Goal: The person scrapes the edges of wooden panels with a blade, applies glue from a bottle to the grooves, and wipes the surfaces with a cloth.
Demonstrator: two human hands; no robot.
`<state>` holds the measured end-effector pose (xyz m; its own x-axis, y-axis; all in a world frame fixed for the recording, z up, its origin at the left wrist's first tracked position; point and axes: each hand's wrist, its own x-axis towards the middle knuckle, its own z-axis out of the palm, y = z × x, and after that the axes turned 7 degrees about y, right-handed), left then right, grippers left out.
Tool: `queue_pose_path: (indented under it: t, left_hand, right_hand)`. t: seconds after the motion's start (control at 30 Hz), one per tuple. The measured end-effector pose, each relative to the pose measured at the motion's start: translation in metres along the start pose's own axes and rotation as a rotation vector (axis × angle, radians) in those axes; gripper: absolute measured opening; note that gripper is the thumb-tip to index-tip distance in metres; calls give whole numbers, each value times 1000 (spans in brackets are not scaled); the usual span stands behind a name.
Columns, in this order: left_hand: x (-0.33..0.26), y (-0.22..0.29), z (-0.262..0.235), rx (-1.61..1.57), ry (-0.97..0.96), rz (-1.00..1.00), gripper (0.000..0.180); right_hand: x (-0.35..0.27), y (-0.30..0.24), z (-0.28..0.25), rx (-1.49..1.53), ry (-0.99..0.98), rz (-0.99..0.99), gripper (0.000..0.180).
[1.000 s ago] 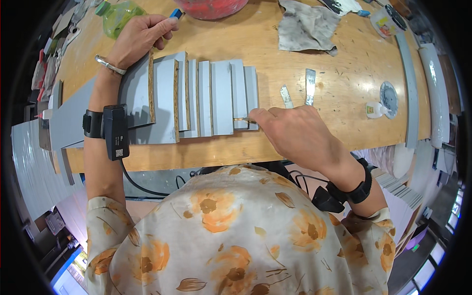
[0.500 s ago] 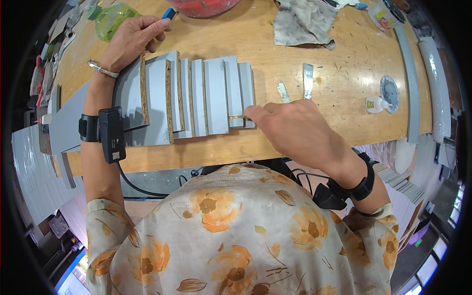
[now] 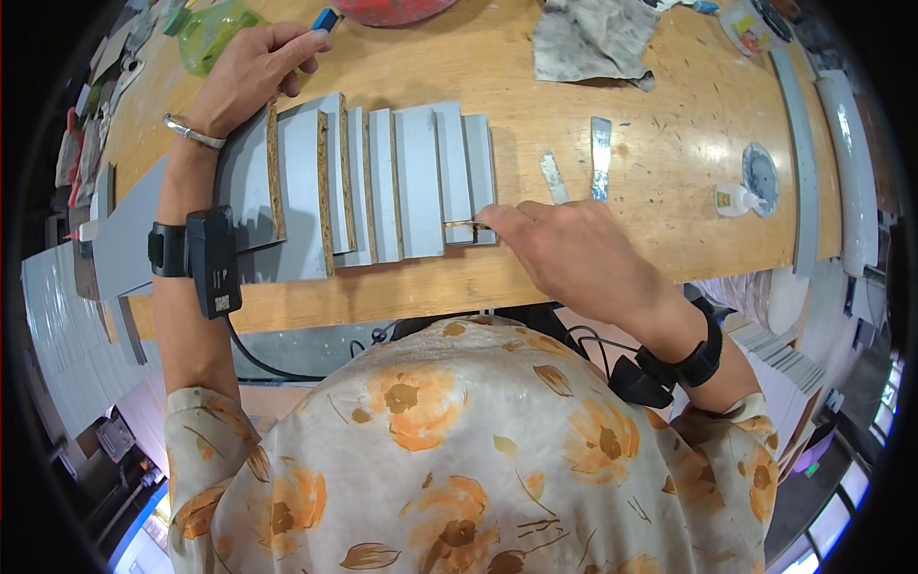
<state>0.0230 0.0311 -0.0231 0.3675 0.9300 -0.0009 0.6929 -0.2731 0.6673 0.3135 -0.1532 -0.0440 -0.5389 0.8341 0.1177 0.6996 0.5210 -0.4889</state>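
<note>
Several grey boards (image 3: 416, 182) with brown raw edges lie overlapping like steps on the wooden table. My right hand (image 3: 574, 244) is closed in a pinch at the right end of the stack, on a thin tool (image 3: 466, 224) whose slim end touches the near corner of the last boards. Most of that tool is hidden by my fingers. Beyond the far left edge of the boards my left hand (image 3: 258, 77) has its fingers curled together. A small blue block (image 3: 326, 19) shows at its thumb tip. My left forearm crosses over the leftmost boards.
Two flat metal scraper blades (image 3: 601, 158) lie right of the boards. A small white bottle (image 3: 734, 200) stands by a grey-stained disc (image 3: 758, 172). At the far side are a green bottle (image 3: 206, 38), a red basin (image 3: 392, 8), a stained cloth (image 3: 588, 43) and a tub (image 3: 755, 27).
The whole view has shifted slightly. My right hand stays at the stack's right end with only a small change of angle. My left hand keeps its place beyond the boards.
</note>
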Motion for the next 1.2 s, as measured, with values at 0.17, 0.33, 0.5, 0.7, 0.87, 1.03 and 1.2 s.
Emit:
queue_pose_path:
  t: [0.17, 0.33, 0.5, 0.7, 0.87, 1.03, 1.2]
  left_hand:
    - [-2, 11, 1, -1, -2, -28, 33]
    - [-3, 13, 1, -40, -10, -98, 32]
    - [-3, 18, 3, -62, -8, -90, 30]
    - [-1, 17, 1, -69, -12, -86, 28]
    - [-2, 11, -2, -98, -12, -156, 27]
    - [-3, 23, 4, -145, -30, -161, 27]
    - [-6, 25, 6, -150, -18, -193, 28]
  right_hand:
    - [-14, 16, 24, 19, 133, -19, 27]
    - [-17, 25, 37, 133, 287, 49, 26]
    - [-21, 32, 24, 514, 448, 483, 23]
    - [-6, 12, 28, 701, 232, 513, 24]
    - [-21, 38, 29, 291, 384, 439, 15]
    - [-55, 95, 7, -130, 500, 462, 23]
    - [-46, 80, 15, -267, 538, 460, 41]
